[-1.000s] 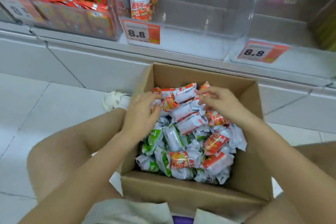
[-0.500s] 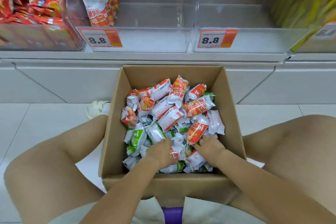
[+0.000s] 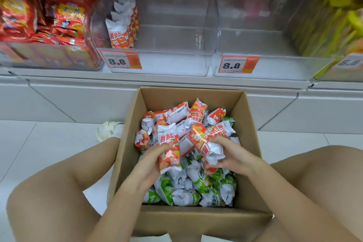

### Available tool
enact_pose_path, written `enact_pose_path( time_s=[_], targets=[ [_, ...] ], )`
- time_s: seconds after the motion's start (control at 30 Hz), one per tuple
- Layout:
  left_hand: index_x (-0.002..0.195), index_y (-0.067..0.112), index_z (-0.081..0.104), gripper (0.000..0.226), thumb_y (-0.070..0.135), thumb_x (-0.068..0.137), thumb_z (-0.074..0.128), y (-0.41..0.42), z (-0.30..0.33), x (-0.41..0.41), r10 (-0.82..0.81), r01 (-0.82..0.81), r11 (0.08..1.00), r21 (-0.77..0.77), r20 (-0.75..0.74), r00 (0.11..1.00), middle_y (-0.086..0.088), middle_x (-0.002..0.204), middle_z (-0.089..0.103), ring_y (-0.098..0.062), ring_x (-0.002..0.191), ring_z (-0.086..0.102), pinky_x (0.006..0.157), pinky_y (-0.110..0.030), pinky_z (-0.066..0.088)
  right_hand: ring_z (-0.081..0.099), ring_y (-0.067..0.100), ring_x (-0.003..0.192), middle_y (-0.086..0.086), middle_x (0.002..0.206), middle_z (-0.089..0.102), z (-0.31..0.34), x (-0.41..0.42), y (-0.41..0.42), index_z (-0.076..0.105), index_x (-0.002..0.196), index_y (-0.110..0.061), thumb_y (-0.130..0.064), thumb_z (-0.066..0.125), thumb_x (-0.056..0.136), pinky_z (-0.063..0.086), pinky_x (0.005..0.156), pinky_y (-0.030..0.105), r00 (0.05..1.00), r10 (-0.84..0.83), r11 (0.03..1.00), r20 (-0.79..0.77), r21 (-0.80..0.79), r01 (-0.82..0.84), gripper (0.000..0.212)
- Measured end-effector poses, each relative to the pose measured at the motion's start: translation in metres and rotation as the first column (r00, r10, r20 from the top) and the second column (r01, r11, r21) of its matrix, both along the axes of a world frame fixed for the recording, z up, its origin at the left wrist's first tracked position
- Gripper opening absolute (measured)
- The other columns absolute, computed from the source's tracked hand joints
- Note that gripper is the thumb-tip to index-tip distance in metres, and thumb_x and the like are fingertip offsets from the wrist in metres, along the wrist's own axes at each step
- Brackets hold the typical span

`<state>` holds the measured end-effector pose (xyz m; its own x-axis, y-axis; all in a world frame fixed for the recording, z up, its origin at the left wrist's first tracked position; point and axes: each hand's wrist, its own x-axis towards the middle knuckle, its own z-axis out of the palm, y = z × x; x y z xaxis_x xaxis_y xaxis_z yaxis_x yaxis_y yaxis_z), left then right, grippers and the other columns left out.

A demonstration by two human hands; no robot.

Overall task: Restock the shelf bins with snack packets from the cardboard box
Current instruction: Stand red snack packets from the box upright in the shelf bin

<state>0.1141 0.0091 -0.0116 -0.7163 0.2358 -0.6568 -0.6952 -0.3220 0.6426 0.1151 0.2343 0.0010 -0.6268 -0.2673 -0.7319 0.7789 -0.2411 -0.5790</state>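
An open cardboard box stands on the floor between my knees, full of small snack packets: orange ones toward the back, green ones in front. My left hand grips an upright orange packet above the pile. My right hand holds a bunch of orange packets just right of it. Above the box, a clear shelf bin holds a few orange packets standing at its left side. The clear bin to its right holds nothing.
A bin of red snack bags fills the shelf's left end and a bin of yellow packs its right end. Price tags reading 8.8 hang on the bin fronts. A white shoe lies left of the box on the white tile floor.
Both hands were buried at the near edge of the pile half a second ago. They have since risen from the box, each holding orange packets. The camera has tilted up toward the shelf.
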Motion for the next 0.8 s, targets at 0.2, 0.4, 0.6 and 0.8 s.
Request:
enact_pose_path(
  time_s=[0.2,0.4,0.6,0.8],
  targets=[
    [0.11,0.006,0.066,0.04,0.024,0.075,0.064,0.001,0.028,-0.001,0.071,-0.057,0.99,0.125,-0.111,0.991,-0.011,0.106,0.072,-0.019,0.093,0.07,0.076,-0.027,0.056,0.069,0.022,0.071,0.011,0.086,0.07,0.005,0.002,-0.015,0.059,0.109,-0.011,-0.03,0.055,0.09,0.057,0.064,0.034,0.997,-0.077,0.995,0.025,-0.066,0.078,0.027],
    [0.119,0.007,0.061,0.053,0.025,0.07,0.07,0.003,0.039,-0.006,0.121,-0.098,0.988,0.123,-0.196,0.973,-0.008,0.1,0.073,-0.018,0.087,0.071,0.067,-0.027,0.056,0.064,0.025,0.087,0.014,0.105,0.068,0.008,0.005,-0.018,0.057,0.124,-0.012,-0.035,0.066,0.08,0.052,0.069,0.034,0.999,-0.005,0.999,-0.038,-0.05,0.003,0.05],
    [0.12,0.01,0.063,0.049,0.034,0.077,0.064,0.007,0.046,-0.01,0.073,-0.051,0.993,0.103,-0.233,0.97,-0.012,0.112,0.07,-0.024,0.103,0.067,0.092,-0.038,0.05,0.065,0.022,0.096,0.015,0.108,0.065,0.02,-0.005,-0.025,0.065,0.104,-0.005,-0.014,0.088,0.06,0.056,0.084,0.031,0.965,-0.151,0.982,-0.213,-0.141,0.123,0.05],
    [0.12,0.01,0.064,0.055,0.039,0.074,0.071,0.007,0.053,-0.013,-0.021,0.02,1.0,-0.006,-0.296,0.955,-0.009,0.113,0.07,-0.023,0.107,0.066,0.099,-0.04,0.045,0.064,0.017,0.088,0.003,0.093,0.072,0.036,-0.025,-0.046,0.066,0.105,-0.015,-0.028,0.063,0.088,0.046,0.084,0.032,0.904,-0.214,0.947,-0.369,0.149,0.285,0.022]
  ],
)
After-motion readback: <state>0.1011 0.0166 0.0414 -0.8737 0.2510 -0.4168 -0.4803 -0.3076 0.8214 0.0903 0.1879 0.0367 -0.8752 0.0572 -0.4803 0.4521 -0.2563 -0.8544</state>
